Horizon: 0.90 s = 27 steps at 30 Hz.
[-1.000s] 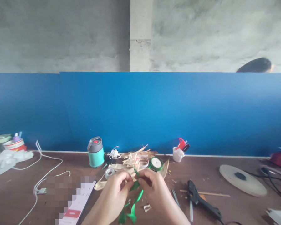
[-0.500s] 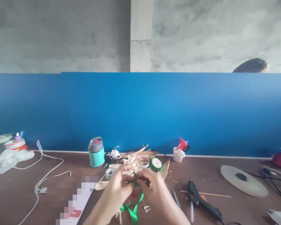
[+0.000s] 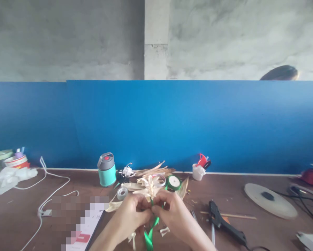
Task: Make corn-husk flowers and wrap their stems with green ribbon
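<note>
My left hand [image 3: 131, 216] and my right hand [image 3: 172, 214] meet at the bottom middle of the view, fingers pinched together on a green ribbon [image 3: 149, 233] that hangs down between them. Just above the fingertips stands a pale straw flower [image 3: 149, 184] of dried husk strips, which both hands also seem to hold at its base. A green ribbon spool [image 3: 174, 182] lies right behind it on the brown table [image 3: 23, 216].
A teal flask [image 3: 106, 170], a tape roll [image 3: 122, 192], a white cup of tools [image 3: 198, 170], a black glue gun [image 3: 221, 219], a round disc [image 3: 270, 205], white cables [image 3: 49, 195], tubs at far left [image 3: 15, 161]. A blue partition [image 3: 156, 122] backs the table; a person's head [image 3: 280, 73] shows above it.
Both hands have drawn closer together and pinched tighter on the ribbon. The straw flower now stands upright above the fingers, and the ribbon's tail hangs straighter between the wrists.
</note>
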Each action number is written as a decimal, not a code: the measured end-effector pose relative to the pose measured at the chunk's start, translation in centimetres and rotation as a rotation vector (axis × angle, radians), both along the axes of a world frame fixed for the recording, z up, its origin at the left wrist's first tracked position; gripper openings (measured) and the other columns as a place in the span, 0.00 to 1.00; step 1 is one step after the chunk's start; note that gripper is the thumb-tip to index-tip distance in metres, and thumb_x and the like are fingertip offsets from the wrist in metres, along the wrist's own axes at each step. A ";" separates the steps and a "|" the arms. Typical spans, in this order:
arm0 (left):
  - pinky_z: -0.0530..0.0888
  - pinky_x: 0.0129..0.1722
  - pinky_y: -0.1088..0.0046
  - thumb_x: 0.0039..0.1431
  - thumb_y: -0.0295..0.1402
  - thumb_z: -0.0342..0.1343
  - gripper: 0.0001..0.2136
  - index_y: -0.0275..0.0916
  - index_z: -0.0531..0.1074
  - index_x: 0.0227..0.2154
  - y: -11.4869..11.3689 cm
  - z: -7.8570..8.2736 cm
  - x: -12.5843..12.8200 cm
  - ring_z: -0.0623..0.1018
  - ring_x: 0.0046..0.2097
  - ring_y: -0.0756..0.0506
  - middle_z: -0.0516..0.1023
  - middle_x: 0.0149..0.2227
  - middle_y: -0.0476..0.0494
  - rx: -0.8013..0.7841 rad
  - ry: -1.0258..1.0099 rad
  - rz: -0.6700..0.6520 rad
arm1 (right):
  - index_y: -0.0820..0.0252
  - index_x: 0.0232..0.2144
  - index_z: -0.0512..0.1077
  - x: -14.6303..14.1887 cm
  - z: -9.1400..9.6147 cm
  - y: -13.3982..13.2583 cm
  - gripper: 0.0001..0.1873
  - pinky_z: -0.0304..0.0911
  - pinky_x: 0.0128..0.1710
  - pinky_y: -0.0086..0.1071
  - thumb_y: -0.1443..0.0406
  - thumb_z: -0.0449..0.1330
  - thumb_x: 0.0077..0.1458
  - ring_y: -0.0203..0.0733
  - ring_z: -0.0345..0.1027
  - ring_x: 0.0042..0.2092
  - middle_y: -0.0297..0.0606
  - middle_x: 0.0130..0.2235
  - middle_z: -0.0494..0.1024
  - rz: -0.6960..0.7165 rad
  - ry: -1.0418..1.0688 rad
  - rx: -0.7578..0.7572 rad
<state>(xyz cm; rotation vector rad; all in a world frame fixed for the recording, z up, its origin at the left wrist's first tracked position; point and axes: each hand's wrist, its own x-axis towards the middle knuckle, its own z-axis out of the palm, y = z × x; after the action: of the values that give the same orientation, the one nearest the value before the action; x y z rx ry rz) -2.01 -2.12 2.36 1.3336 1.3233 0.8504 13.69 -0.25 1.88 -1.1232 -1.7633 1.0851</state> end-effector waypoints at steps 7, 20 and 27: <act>0.48 0.11 0.81 0.43 0.33 0.61 0.10 0.40 0.64 0.21 0.1 -1.0 0.0 0.53 0.13 0.58 0.59 0.13 0.62 0.009 -0.213 -0.082 | 0.65 0.20 0.74 0.6 -0.9 1.0 0.11 0.48 0.22 0.25 0.66 0.71 0.33 0.28 0.57 0.20 0.30 0.19 0.72 0.226 0.514 -0.438; 0.48 0.11 0.83 0.44 0.30 0.57 0.06 0.40 0.63 0.22 -1.0 -0.5 0.8 0.53 0.11 0.59 0.60 0.12 0.62 -0.007 -0.249 -0.008 | 0.65 0.18 0.71 0.3 -0.6 0.8 0.12 0.45 0.20 0.23 0.69 0.71 0.30 0.26 0.55 0.19 0.28 0.16 0.70 0.261 0.607 -0.512; 0.51 0.08 0.83 0.42 0.30 0.56 0.07 0.40 0.62 0.18 -0.7 -1.4 1.4 0.55 0.10 0.59 0.63 0.12 0.60 0.077 0.036 0.120 | 0.63 0.18 0.69 0.4 -0.5 0.8 0.06 0.45 0.20 0.24 0.70 0.64 0.35 0.27 0.53 0.19 0.25 0.16 0.67 0.178 0.407 -0.362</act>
<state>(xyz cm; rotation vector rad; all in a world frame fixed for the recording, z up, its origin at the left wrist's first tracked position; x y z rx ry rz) -0.65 -2.83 1.00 1.3449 1.4226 0.9719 14.07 0.54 1.36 -0.8762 -1.3958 1.6612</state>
